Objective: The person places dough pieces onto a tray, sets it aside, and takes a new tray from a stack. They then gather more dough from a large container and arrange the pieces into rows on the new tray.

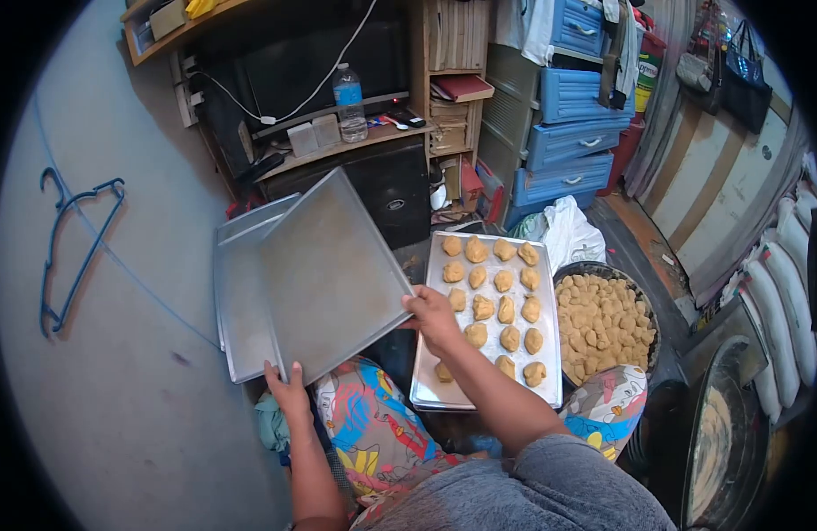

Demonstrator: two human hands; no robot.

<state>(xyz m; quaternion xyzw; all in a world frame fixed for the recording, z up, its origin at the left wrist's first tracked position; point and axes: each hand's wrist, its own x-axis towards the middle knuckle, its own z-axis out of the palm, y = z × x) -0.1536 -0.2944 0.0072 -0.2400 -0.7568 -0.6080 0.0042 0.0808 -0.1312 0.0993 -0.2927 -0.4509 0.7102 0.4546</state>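
A bare baking tray (342, 265) is lifted and tilted in front of me. My right hand (433, 317) grips its right edge, thumb on the upper face. My left hand (289, 389) is closed at its lower left corner, with part of the fingers hidden behind the metal. Other baking trays (242, 332) sit behind it against the wall side. To the right, a baking tray (426, 376) bears several rows of dough lumps (484, 307), on top of what looks like another tray. Beside it stands a round dark basin (654, 350) heaped with dough pieces (599, 323).
My knees in patterned trousers (373, 416) flank the dough tray. A water bottle (349, 102) stands on the cabinet shelf. Blue drawers (575, 146) and a white plastic bag (572, 232) are behind the trays. Filled sacks (785, 292) and a large dark pan (736, 425) are at right.
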